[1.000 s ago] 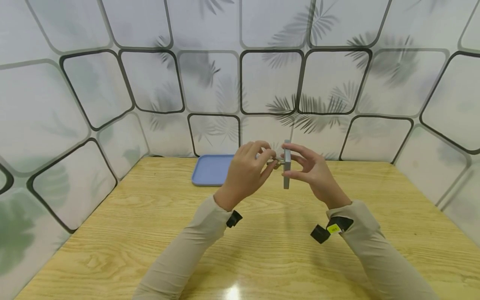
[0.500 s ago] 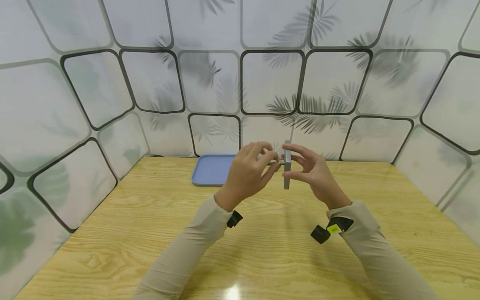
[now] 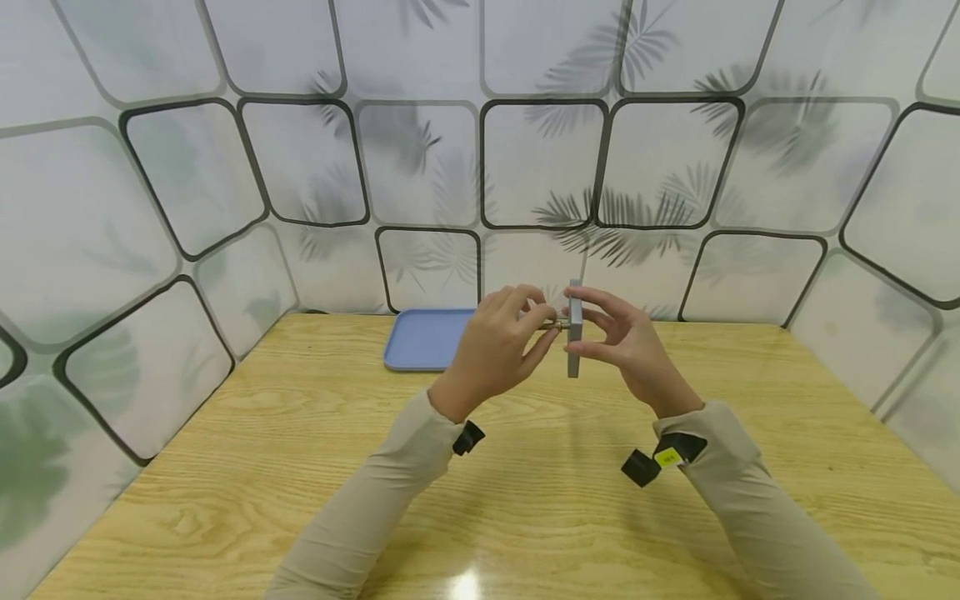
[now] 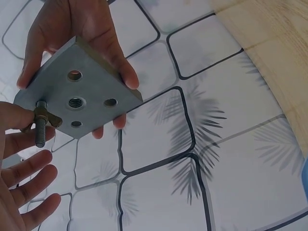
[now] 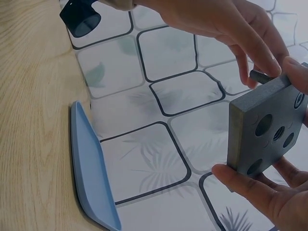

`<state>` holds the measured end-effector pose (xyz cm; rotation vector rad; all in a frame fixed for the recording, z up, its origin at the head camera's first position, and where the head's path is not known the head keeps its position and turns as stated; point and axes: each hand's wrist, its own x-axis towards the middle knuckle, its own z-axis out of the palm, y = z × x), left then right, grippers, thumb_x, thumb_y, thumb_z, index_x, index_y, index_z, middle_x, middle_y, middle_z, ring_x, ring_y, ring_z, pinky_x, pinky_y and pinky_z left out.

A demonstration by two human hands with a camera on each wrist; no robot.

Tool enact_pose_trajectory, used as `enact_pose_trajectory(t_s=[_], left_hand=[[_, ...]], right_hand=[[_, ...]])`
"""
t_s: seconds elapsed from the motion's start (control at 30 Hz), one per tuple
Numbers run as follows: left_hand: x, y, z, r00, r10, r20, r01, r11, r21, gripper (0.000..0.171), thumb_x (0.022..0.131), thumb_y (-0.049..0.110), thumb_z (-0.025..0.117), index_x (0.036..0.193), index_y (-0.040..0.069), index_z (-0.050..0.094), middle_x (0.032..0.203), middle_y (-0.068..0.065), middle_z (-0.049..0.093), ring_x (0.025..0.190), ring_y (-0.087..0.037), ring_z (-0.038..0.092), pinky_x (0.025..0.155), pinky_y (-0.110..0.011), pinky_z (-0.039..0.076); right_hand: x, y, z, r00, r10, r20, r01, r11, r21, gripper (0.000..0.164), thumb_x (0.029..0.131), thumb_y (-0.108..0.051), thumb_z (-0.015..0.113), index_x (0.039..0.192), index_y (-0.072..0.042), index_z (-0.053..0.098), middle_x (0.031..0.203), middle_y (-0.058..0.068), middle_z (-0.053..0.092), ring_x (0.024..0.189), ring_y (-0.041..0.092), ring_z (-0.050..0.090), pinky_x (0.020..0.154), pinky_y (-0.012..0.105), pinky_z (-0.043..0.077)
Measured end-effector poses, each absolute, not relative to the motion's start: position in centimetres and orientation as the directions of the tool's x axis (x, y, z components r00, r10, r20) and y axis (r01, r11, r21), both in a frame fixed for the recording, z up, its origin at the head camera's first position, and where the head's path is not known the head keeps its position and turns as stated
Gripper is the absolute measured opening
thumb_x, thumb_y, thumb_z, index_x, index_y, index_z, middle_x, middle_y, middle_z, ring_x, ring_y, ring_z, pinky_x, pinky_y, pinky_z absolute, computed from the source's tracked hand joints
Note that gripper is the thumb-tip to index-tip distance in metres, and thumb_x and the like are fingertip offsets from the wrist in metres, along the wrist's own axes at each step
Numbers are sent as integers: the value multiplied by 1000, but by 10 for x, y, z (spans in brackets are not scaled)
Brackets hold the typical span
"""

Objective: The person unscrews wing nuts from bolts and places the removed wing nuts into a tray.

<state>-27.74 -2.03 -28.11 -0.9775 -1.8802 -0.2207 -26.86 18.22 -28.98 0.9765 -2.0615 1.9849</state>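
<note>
A person holds a grey plate upright in the air above a wooden bench, the right hand gripping it by opposite edges, thumb on one side and fingers on the other. That edge hold seems chosen to leave both broad faces and their holes uncovered. A bolt stands out from a hole near one corner, pointing toward the left hand, whose thumb and forefinger pinch the brass-coloured wing nut on its shaft. The other three fingers spread clear of the work, probably to give the nut's wings room to turn. The nut sits close to the plate, with a short stretch of shaft showing between them and the bolt's free end jutting beyond; whether it is tight cannot be told. Behind the left hand, a blue tray lies flat toward the back of the bench, partly hidden, before a leaf-patterned cloth. Small black devices hang at both cuffs.
</note>
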Motion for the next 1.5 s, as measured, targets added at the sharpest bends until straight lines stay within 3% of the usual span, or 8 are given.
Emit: enact_pose_trajectory(t_s=[0.6, 1.07, 1.5], left_hand=[[-278, -20, -278, -87, 458, 885, 679, 677, -284, 6, 89, 18, 64, 88, 13, 66, 96, -5, 61, 79, -18, 59, 74, -30, 50], [-279, -21, -281, -201, 541, 817, 736, 634, -239, 18, 88, 30, 64, 96, 14, 66, 100, -4, 58, 81, -17, 56, 77, -32, 48], [-280, -21, -279, -120, 459, 880, 673, 690, -268, 11, 88, 22, 66, 92, 12, 66, 97, -5, 61, 78, -18, 58, 74, -32, 49]], right_hand=[[-268, 182, -290, -785, -361, 503, -512, -78, -856, 60, 81, 1, 69, 136, -11, 48, 139, -6, 44, 121, 10, 50, 83, 25, 54], [-268, 183, -289, -786, -357, 505, -518, -64, -853, 59, 82, 1, 68, 136, -12, 48, 138, -8, 44, 123, 13, 49, 86, 24, 53], [-269, 182, -290, -786, -363, 501, -509, -80, -857, 60, 82, 2, 68, 136, -11, 48, 139, -8, 44, 122, 9, 50, 84, 26, 54]])
